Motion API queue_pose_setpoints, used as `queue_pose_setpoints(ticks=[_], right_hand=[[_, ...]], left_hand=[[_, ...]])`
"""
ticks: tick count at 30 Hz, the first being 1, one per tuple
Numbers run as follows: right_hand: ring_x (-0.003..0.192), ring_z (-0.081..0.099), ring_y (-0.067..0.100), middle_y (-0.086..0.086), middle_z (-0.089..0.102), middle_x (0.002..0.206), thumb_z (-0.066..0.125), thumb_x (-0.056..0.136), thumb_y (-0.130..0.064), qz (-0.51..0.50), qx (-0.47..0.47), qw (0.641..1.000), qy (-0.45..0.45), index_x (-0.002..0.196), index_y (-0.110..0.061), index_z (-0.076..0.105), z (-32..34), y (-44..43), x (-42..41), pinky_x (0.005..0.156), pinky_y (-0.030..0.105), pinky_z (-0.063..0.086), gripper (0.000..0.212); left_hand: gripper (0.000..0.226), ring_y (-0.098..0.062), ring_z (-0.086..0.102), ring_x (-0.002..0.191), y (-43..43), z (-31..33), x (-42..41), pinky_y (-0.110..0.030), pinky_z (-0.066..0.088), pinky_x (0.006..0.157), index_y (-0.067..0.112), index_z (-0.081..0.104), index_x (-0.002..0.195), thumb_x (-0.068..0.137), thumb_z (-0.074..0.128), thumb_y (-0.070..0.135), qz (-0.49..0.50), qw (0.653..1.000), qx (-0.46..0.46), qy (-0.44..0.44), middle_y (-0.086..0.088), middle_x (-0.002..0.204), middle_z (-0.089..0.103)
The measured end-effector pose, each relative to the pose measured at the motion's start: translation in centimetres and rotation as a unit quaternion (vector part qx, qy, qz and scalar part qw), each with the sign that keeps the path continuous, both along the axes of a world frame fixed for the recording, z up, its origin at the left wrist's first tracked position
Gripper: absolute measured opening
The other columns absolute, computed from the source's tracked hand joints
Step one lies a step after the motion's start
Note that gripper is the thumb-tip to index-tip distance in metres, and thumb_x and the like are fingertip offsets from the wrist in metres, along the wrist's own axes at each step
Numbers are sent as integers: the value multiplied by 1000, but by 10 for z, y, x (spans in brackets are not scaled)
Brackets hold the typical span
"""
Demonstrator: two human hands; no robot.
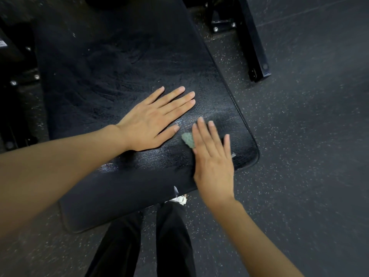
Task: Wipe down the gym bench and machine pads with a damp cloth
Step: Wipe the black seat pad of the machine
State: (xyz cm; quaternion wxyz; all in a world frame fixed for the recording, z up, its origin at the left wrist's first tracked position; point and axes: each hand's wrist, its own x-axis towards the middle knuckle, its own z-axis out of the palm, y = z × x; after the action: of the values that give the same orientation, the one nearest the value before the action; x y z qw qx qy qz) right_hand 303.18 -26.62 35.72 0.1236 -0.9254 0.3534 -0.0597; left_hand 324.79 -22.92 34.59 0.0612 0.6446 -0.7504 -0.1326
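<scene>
The right hand (213, 156) is pressing the green cloth (188, 139) flat, fingers straight, near the bench pad's (119, 66) near corner. The left hand (151, 120) is lying spread beside it. Unpinched, the cloth is probably risking sliding out and leaving patches unwiped.

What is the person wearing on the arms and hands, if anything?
Nothing visible: the left hand and right hand are bare, without gloves, rings or a watch. The left forearm and right forearm show no sleeve.

Dark speckled rubber floor (299, 136), black steel frame foot (255, 54) bolted at upper right.
</scene>
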Motion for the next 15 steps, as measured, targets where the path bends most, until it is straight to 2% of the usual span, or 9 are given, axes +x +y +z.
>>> queue_pose_setpoints(ticks=[4,8,11,15], right_hand=[[148,26,26,6,33,158,51,89,11,-65,9,998,-4,150,-9,37,1,-35,-19,121,51,14,66],[148,25,27,8,32,159,36,102,-3,-115,19,993,-11,150,-6,37,-1,-40,-19,121,47,13,48],[149,25,26,7,31,159,24,102,-15,-177,21,984,-21,150,-7,37,-1,-20,-3,121,45,12,50],[148,26,25,6,32,159,29,98,-7,-184,16,982,-30,149,-8,39,-2,19,17,119,46,14,52]], left_hand=[[60,-18,3,154,10,1,9,-43,2,124,15,13,159,105,20,38,-34,999,11,3,0,167,8],[58,-18,2,154,17,0,17,-44,4,124,16,12,159,106,18,36,-69,998,5,-2,0,167,8],[57,-18,2,154,20,-1,25,-43,3,124,17,12,160,106,19,35,-100,995,2,3,1,167,7],[57,-17,1,154,24,-1,39,-41,2,124,17,12,160,106,19,35,-144,990,6,7,2,167,8]])
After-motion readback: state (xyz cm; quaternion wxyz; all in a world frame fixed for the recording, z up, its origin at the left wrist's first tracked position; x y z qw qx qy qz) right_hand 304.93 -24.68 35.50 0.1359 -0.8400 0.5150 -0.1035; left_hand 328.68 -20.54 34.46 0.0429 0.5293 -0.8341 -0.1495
